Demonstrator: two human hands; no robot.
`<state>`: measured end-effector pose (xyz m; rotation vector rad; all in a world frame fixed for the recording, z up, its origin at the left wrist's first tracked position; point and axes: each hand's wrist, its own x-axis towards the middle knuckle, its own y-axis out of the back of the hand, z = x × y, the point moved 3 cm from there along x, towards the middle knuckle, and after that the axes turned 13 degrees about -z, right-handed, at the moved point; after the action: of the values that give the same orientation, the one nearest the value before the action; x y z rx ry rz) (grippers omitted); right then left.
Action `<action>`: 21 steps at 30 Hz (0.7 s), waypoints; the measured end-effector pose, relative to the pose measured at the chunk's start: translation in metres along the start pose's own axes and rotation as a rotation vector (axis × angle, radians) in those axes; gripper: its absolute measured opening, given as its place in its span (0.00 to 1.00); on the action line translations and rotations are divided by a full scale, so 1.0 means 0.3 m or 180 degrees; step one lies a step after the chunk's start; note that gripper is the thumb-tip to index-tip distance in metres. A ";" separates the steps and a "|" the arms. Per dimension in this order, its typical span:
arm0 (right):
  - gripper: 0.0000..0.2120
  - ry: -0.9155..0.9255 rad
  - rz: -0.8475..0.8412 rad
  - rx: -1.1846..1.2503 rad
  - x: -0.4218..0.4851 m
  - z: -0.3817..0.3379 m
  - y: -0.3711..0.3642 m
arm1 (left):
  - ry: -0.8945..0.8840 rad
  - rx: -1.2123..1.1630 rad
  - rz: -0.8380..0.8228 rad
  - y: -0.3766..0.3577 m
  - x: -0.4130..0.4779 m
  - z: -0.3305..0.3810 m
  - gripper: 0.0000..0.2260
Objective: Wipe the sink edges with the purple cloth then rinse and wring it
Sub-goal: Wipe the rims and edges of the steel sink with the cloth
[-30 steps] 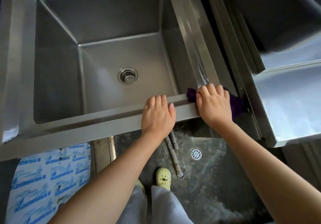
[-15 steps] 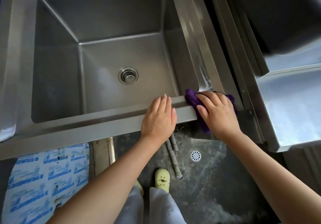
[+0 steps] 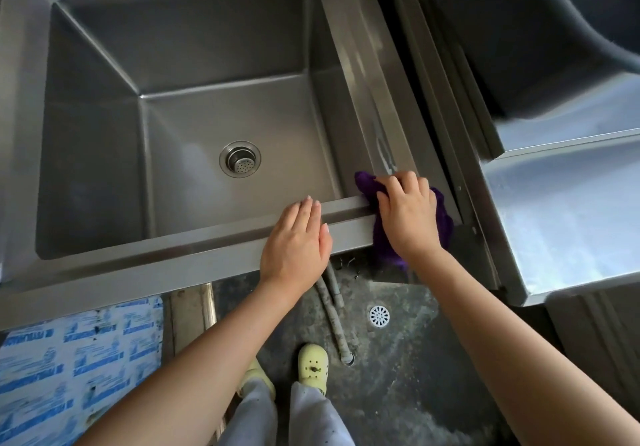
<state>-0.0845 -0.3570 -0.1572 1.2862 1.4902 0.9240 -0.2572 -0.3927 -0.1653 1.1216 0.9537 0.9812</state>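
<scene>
— Pressing down at the sink's (image 3: 194, 265) near right corner, the right hand (image 3: 410, 218) lay flat, fingers curled over the purple cloth (image 3: 367, 182).

— And the left hand (image 3: 298, 241)?

— Open, palm flat on the front edge, holding nothing, just beside.

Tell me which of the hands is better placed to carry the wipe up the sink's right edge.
Right. The right hand already presses the purple cloth at the sink's front right corner, probably ready to slide along. The left hand lies flat and empty on the front rim.
</scene>
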 end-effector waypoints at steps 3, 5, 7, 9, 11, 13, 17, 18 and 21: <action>0.15 0.0063 -0.0118 0.0166 0.083 0.012 0.024 | -0.0006 -0.0094 0.0006 -0.002 -0.005 -0.002 0.21; 0.16 0.0140 -0.0094 0.0124 0.140 0.012 0.042 | -0.0019 -0.0161 -0.0012 -0.001 -0.005 -0.004 0.21; 0.16 0.0203 -0.0080 -0.0080 0.194 0.003 0.048 | -0.0002 -0.0209 -0.0058 -0.001 -0.006 -0.009 0.20; 0.16 0.0267 -0.0074 -0.0373 0.229 -0.013 0.041 | -0.0003 -0.0288 -0.0140 0.001 -0.006 -0.012 0.20; 0.17 0.0241 -0.0026 -0.0467 0.250 -0.022 0.036 | -0.0019 -0.0351 -0.0169 -0.008 -0.001 -0.014 0.20; 0.16 0.0256 0.0006 -0.0320 0.255 -0.020 0.033 | 0.0001 -0.0462 -0.0280 -0.007 0.000 -0.015 0.20; 0.16 0.0144 0.0265 0.1171 0.237 -0.007 0.074 | 0.0056 -0.1118 -0.0312 0.064 0.054 0.000 0.21; 0.15 -0.0019 0.0401 0.1604 0.224 -0.009 0.087 | -0.0007 -0.1431 -0.0338 0.092 0.091 0.018 0.22; 0.14 -0.0472 0.0535 0.2519 0.194 -0.058 0.096 | -0.0331 -0.2397 -0.0423 0.152 0.242 0.096 0.25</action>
<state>-0.0941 -0.2943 -0.1352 2.0156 1.7113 0.3060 -0.2153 -0.3241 -0.1237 0.4616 0.4873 1.0336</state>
